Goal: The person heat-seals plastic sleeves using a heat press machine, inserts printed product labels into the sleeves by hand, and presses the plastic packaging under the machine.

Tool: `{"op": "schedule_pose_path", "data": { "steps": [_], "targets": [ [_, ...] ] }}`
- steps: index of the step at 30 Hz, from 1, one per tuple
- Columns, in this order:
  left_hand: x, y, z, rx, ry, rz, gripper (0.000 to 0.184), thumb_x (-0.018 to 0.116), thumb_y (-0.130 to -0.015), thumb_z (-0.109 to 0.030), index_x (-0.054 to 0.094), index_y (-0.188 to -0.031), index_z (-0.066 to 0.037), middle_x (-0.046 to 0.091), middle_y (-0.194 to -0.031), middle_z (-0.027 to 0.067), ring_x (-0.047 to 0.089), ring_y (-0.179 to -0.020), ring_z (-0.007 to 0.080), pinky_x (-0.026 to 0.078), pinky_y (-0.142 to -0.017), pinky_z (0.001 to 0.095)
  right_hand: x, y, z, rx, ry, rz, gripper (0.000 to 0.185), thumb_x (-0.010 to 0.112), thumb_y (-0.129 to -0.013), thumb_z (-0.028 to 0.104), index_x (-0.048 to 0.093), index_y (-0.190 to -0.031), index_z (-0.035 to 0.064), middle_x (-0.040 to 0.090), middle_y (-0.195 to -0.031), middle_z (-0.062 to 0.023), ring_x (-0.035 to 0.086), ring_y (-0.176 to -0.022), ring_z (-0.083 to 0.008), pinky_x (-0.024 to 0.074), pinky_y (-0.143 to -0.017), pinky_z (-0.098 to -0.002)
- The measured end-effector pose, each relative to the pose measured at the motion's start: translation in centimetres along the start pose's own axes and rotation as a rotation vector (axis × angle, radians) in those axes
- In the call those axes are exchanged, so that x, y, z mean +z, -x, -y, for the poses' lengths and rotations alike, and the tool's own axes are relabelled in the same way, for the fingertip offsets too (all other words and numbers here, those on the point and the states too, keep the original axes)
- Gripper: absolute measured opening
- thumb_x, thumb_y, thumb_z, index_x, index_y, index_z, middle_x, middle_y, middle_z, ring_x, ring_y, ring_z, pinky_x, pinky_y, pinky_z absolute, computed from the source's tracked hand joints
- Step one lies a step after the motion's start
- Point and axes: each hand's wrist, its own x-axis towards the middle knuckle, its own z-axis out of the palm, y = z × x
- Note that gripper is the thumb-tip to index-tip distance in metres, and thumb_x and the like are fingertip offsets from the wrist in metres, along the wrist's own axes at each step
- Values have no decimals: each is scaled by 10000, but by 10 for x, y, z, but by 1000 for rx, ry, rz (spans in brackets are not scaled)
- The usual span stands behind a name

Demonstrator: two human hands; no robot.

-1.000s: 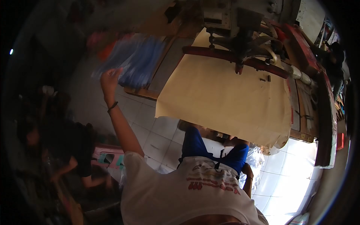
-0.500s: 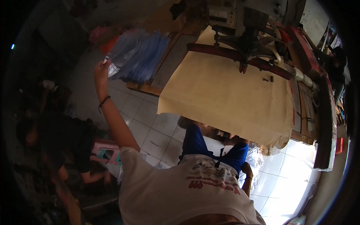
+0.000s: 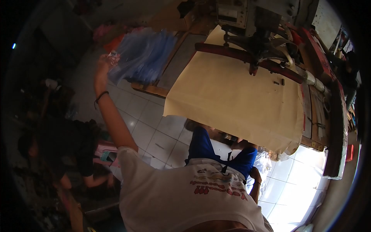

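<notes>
Stretched out to the far left, my left hand (image 3: 103,63) has its fingers closed on the near corner of a thin bluish clear plastic sheet (image 3: 143,54). The sheet lies over a pile of similar sheets at the left end of the workbench and is partly blurred. My right hand (image 3: 255,175) hangs low beside my blue shorts (image 3: 244,160), close to some crumpled clear plastic (image 3: 264,162); its fingers are too dark to make out. In front of me a large tan paper sheet (image 3: 232,96) covers the bench.
A machine with a dark red bar (image 3: 228,50) stands over the paper. Two small dark pieces (image 3: 279,82) lie on the paper's right side. At lower left a person in dark clothes (image 3: 65,143) bends beside a pink stool (image 3: 106,154). Red-edged boards (image 3: 320,58) stand at right.
My left hand has moved a little left and up, still gripping plastic, and the sheet in it has shifted. My right hand stays by the shorts.
</notes>
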Motion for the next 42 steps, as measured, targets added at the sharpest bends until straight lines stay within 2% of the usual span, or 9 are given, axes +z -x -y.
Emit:
{"op": "schedule_pose_path", "data": {
  "steps": [5, 12, 15, 16, 19, 26, 31, 34, 42],
  "targets": [
    [-11, -26, -28, 233, 94, -290, 197, 529, -1003, -28, 423, -1162, 17, 669, -1178, 240, 677, -1082, 287, 575, -914, 393, -5, -5, 0, -13, 22, 2, 297, 616, -907, 124, 714, -1184, 89, 730, -1078, -121, 696, -948, -248, 554, -770, -360],
    [9, 16, -82, 707, 217, -307, 220, 540, -1037, -105, 407, -1180, -5, 618, -1261, 272, 639, -1162, 346, 501, -1038, 439, -12, -1, -3, -82, 115, -19, 291, 623, -909, 131, 714, -1181, 88, 731, -1093, -120, 699, -972, -254, 558, -784, -364],
    [38, 84, -79, 646, -141, -226, 131, 532, -1040, -93, 466, -1122, -15, 636, -1269, 240, 618, -1210, 332, 465, -1047, 402, -32, 6, 11, -232, 211, -82, 288, 626, -910, 134, 714, -1180, 87, 731, -1100, -119, 700, -982, -257, 559, -791, -365],
    [57, 120, -78, 605, -209, -150, 102, 541, -1034, -86, 493, -1092, -17, 651, -1263, 220, 614, -1223, 313, 459, -1039, 385, -60, 31, 39, -115, -97, -75, 269, 662, -929, 213, 710, -1142, 57, 708, -1168, -158, 680, -1082, -314, 544, -896, -398],
    [101, 197, -50, 712, -375, 116, 65, 548, -1017, -53, 544, -1071, -19, 693, -1224, 177, 621, -1230, 264, 455, -1027, 368, -140, 96, 127, -197, -378, -88, 300, 671, -959, 239, 691, -1183, 40, 716, -1181, -147, 703, -1058, -252, 541, -908, -367],
    [183, 298, 31, 413, -286, 311, 133, 567, -946, 53, 618, -1031, -34, 723, -1137, 106, 642, -1194, 327, 491, -1043, 434, -275, 169, 285, -832, -374, -405, 224, 702, -885, 31, 696, -1108, 21, 700, -1162, -103, 673, -1079, -269, 535, -949, -392],
    [190, 298, 55, 525, -222, 235, 173, 594, -904, 82, 623, -1021, -42, 730, -1126, 84, 646, -1175, 330, 450, -1083, 471, -313, 121, 350, -1047, 40, -607, 408, 793, -813, 166, 674, -1196, 89, 568, -1392, -81, 576, -1236, -293, 492, -1019, -442],
    [183, 283, 57, 625, -262, 235, 149, 593, -920, 69, 624, -1014, -42, 736, -1136, 90, 638, -1199, 319, 416, -1109, 475, -324, 73, 360, -1210, 249, -550, 405, 801, -807, 212, 698, -1178, 90, 595, -1355, -91, 596, -1206, -300, 492, -1017, -442],
    [193, 254, 56, 704, -250, 263, 208, 734, -823, 7, 697, -1013, -71, 742, -1101, 72, 629, -1189, 306, 435, -1095, 469, -336, 71, 345, -1067, -11, -373, 249, 767, -813, 148, 768, -1049, 69, 669, -1235, -115, 631, -1135, -296, 534, -950, -387]
  ]
}}
